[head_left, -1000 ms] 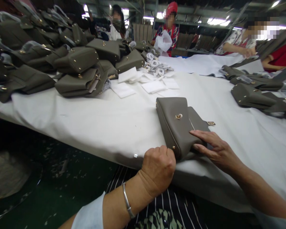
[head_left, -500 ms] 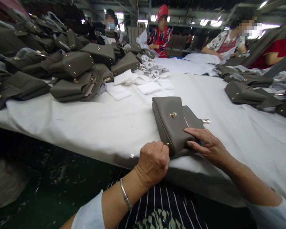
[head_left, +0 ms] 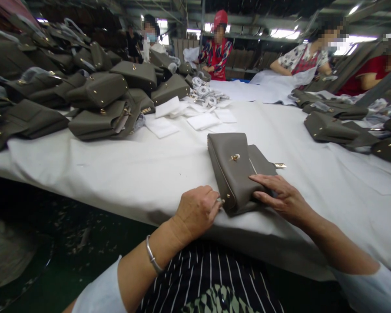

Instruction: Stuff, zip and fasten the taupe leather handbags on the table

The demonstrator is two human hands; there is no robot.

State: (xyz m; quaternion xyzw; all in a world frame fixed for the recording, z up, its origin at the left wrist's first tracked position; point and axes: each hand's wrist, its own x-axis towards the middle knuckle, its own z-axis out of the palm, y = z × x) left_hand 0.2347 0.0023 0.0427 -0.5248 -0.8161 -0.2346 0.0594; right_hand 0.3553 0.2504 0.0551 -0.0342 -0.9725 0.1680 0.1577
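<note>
A grey-brown leather handbag [head_left: 230, 150] lies on the white-covered table before me, a small gold fitting on its face. A flap reaches out to the right and ends in a gold clasp [head_left: 280, 165]. My right hand [head_left: 285, 198] holds the bag's right side, thumb and forefinger pressed to the leather, other fingers partly hidden. Beside the bag's lower left corner, near its gold studs, my left hand [head_left: 198, 211] is closed in a pinch. A tiny shiny bit shows at its fingertips, too small to name.
Similar handbags [head_left: 97, 89] are heaped at the left, and more bags [head_left: 329, 126] lie at the right. White packets [head_left: 203, 120] and wrapped straps [head_left: 208, 93] sit beyond the bag. Several people work at the far side. The table's front edge runs close to me.
My left hand has drawn back slightly left from the bag's lower corner, baring a second gold stud. My right hand keeps its place on the bag.
</note>
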